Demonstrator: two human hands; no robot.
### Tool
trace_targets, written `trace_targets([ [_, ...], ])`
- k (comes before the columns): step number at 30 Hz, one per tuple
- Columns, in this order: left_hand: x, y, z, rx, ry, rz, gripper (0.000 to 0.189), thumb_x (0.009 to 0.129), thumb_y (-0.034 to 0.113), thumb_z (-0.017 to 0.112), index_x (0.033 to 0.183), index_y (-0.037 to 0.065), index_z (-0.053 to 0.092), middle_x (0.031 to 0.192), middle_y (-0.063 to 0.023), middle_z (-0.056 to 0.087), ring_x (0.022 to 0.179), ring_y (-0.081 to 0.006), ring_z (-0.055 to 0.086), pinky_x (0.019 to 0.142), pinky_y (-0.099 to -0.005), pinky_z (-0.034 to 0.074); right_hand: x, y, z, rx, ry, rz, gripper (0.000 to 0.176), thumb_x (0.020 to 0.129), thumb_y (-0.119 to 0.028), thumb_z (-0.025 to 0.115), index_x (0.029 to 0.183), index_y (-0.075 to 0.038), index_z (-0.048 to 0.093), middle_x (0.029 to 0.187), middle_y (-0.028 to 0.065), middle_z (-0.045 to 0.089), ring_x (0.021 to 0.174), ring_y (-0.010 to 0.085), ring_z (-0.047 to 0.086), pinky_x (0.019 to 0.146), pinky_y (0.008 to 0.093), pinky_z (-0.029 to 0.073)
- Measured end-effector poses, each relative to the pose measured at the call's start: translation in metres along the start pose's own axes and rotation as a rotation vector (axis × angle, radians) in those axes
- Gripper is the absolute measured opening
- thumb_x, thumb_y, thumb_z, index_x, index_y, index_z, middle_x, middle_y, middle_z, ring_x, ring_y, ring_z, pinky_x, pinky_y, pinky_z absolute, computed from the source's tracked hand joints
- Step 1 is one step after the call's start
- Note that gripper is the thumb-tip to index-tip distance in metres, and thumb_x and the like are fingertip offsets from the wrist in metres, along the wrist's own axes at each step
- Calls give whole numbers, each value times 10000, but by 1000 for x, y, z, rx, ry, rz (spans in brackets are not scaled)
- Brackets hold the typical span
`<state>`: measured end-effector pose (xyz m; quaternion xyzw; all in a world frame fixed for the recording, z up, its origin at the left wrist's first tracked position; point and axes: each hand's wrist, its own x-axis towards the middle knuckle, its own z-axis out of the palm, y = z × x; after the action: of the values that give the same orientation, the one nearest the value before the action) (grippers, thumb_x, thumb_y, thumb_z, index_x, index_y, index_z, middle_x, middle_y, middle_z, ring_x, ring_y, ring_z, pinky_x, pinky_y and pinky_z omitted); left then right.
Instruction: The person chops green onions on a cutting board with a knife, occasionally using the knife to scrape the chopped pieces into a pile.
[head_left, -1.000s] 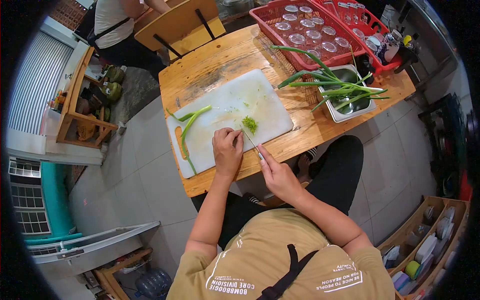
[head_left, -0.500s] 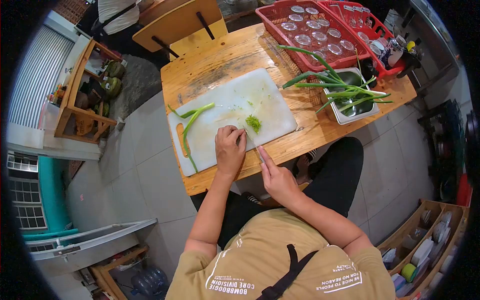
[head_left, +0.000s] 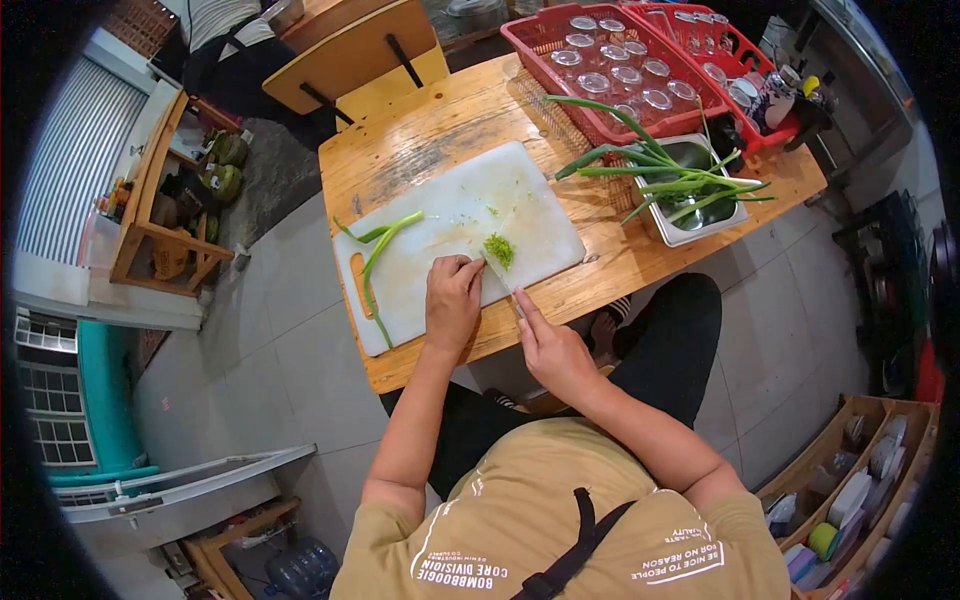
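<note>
A small heap of finely chopped spring onion point(head_left: 498, 251) sits right of centre on the white cutting board point(head_left: 535, 215), in the middle of the frame. Just below it, a knife point(head_left: 520, 306) slants up and to the left, its thin blade hard to make out against the board. The right hand point(head_left: 560, 352) is closed around the knife's handle, index finger stretched along it. The left hand point(head_left: 455, 300) lies at the board's lower edge with fingers curled, fingertips close beside the blade; whether they pinch anything is hidden.

Toward the board's left end lies a spring onion stalk point(head_left: 392, 229), its green leaf trailing down past the orange-edged handle slot point(head_left: 358, 268). The board rests on a wooden table point(head_left: 400, 140). At the table's right side, long spring onions point(head_left: 655, 165) lie across a rectangular metal pan point(head_left: 690, 237), their tips overhanging it. Behind it, toward the upper right, a red plastic basket point(head_left: 540, 62) holds upturned drinking glasses point(head_left: 627, 75), and a second red basket point(head_left: 775, 135) stands alongside. A wooden chair point(head_left: 350, 60) and another person point(head_left: 225, 30) occupy the upper left.
</note>
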<state>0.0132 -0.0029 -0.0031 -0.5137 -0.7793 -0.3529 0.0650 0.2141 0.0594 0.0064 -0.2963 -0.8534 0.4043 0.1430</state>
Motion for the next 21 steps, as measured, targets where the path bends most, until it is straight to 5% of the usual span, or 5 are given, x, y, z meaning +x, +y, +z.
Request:
trace_targets([
  [8, 0, 1, 0, 50, 37, 11, 90, 921, 58, 785, 1008, 39, 798, 1028, -95, 724, 1026, -311, 659, 909, -436, 512, 3, 3, -2, 184, 23, -16, 525, 1141, -226, 550, 1652, -135, 469, 783, 301, 667, 712, 492, 683, 675, 528, 539],
  [10, 0, 1, 1, 43, 43, -2, 81, 921, 67, 788, 998, 42, 793, 1027, -92, 722, 1023, -309, 657, 896, -434, 510, -1, -4, -7, 213, -28, 25, 565, 1131, -254, 534, 1673, -136, 425, 766, 326, 678, 725, 524, 688, 694, 614, 537],
  [21, 5, 5, -2, 48, -20, -17, 107, 913, 46, 770, 1017, 21, 778, 1021, -103, 710, 1016, -323, 649, 907, -438, 532, 7, -14, -1, 63, -70, 66, 575, 1122, -253, 533, 1677, -144, 426, 767, 312, 695, 718, 524, 692, 712, 627, 545],
])
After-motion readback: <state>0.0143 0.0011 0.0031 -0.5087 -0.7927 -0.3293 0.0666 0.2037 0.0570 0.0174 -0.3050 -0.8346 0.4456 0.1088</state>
